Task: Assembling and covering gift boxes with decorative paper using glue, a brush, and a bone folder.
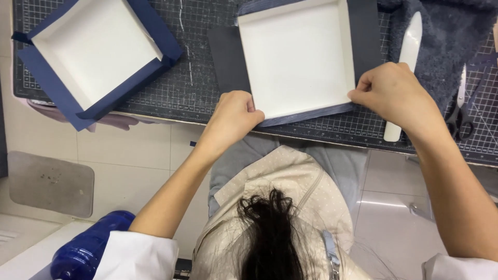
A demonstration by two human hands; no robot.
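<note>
A blue plastic bottle [85, 249] lies at the lower left, off the work area, beside a grey pad [49, 182] on the pale floor. Above it, at the left end of the gridded cutting mat [192, 78] on the tabletop, sits 1 white shallow box tray [96, 49] already framed in navy-blue paper, its flaps turned up against the walls, set aside at an angle.

At centre, the left hand [231, 119] pinches the near left corner of a second white box tray [296, 57], fingers closed tight on the tray edge and the dark paper sheet [228, 59] beneath it. The tray rests squarely on that sheet near the tabletop's front edge, directly in front of the person, apparently so that the covering paper lines up evenly on all sides.

The right hand [394, 96] grips the tray's near right corner in the same way, fingers curled shut on edge and paper, seemingly holding both in register.

Further right, a white bone folder [405, 67] lies upright within easy reach, partly on a dark grey fuzzy cloth [446, 36]. Scissors [460, 106] rest at the mat's far right.
</note>
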